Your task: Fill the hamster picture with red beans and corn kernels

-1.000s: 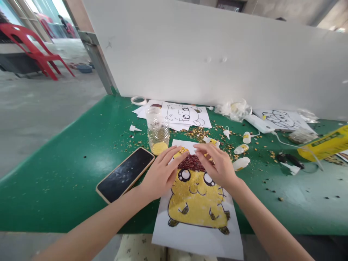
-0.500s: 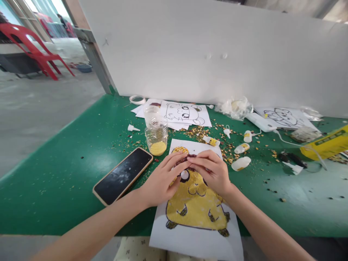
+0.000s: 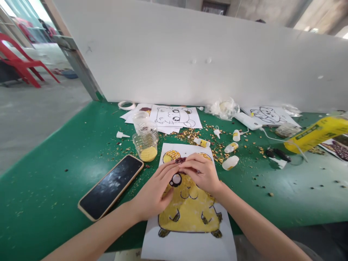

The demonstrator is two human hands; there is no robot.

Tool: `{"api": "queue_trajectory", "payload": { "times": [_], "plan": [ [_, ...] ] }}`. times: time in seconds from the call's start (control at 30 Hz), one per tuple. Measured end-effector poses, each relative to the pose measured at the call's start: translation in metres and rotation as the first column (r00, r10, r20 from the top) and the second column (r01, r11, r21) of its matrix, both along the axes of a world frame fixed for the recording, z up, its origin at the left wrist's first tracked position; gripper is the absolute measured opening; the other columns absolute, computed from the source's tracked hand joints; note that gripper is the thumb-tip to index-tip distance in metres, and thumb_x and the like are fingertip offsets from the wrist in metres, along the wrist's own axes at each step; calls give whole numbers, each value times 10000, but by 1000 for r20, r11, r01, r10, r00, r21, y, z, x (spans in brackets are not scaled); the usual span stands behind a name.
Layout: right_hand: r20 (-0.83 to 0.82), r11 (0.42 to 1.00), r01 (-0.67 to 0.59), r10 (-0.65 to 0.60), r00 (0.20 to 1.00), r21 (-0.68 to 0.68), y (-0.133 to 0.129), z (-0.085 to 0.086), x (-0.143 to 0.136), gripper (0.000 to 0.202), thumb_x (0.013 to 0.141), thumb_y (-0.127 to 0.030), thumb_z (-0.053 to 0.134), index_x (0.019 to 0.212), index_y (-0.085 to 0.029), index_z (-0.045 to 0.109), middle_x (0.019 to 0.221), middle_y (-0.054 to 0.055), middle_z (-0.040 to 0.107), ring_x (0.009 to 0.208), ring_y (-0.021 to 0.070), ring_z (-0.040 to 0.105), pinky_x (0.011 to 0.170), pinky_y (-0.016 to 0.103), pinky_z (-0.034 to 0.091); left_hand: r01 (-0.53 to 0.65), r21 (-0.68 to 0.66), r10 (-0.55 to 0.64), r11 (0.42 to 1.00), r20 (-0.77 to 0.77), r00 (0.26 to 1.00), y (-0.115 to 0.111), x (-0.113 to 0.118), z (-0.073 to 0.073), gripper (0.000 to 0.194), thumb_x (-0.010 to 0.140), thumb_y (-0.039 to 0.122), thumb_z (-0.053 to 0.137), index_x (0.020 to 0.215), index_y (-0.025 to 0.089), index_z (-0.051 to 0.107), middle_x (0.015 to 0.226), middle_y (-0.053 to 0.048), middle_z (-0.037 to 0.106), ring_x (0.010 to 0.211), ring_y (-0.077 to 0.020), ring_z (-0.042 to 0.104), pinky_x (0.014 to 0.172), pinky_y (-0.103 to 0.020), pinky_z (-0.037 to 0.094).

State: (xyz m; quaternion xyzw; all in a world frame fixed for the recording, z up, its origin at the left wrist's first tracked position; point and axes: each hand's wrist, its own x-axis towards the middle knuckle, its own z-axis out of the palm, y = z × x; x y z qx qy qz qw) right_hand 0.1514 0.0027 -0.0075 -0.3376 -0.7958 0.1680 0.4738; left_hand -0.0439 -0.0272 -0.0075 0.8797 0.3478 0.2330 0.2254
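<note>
A sheet of white paper [image 3: 163,248] with a yellow animal picture [image 3: 187,214] lies in front of me, its lower end over the table's near edge. Dark red beans [image 3: 180,160] cover the top of the animal's head. My left hand [image 3: 156,188] rests over the left of the head, fingers stretched out flat toward the beans. My right hand [image 3: 202,174] lies over the right side, fingers bent and pressed together at the beans, fingertips meeting the left ones. Whatever might be under the right fingers is hidden.
On the green table [image 3: 54,163] are a phone [image 3: 111,186], clear cups, one with yellow grains [image 3: 148,153], glue bottles [image 3: 230,162], scattered seeds and a yellow packet [image 3: 318,134]. Other drawings [image 3: 176,117] lie near the white board [image 3: 163,54] behind.
The view has shifted, so the table items appear further left. My left fingers have straightened and both hands sit slightly lower on the head, showing more beans and both ears.
</note>
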Motion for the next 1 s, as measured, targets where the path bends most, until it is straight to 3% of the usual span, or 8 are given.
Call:
{"api": "queue_trajectory", "payload": {
  "times": [0.17,0.33,0.63,1.0],
  "plan": [
    [13,999,15,-14,1000,-36,-2,3,0,70,821,-168,601,823,-209,657,814,30,588,709,127,581,632,250,498,-23,93,25,995,-21,999,2,0,-3,655,756,-19,413,1364,190,290,1406,-85,382,1345,-237,251,1114,-478,292],
    [1,1000,27,-27,1000,13,-5,3,0,50,819,-170,598,810,-213,621,812,27,576,688,127,564,589,247,489,-52,117,56,992,-32,998,2,1,-6,672,769,3,417,1386,225,270,1396,-84,382,1332,-261,269,1098,-508,304],
    [44,1000,-12,11,999,13,-4,3,2,213,874,-158,504,1016,-239,640,903,43,643,805,142,623,704,272,527,-48,139,53,989,-35,998,3,1,-3,721,761,11,434,1408,212,187,1384,-108,392,1332,-278,283,1072,-515,344],
    [261,995,47,-69,963,91,-2,6,1,162,889,-197,485,887,-209,647,835,39,664,737,127,624,650,233,480,-20,132,30,991,-69,997,-1,1,-6,683,757,7,421,1391,168,224,1439,-115,345,1368,-252,239,1107,-482,311]
  ]
}}
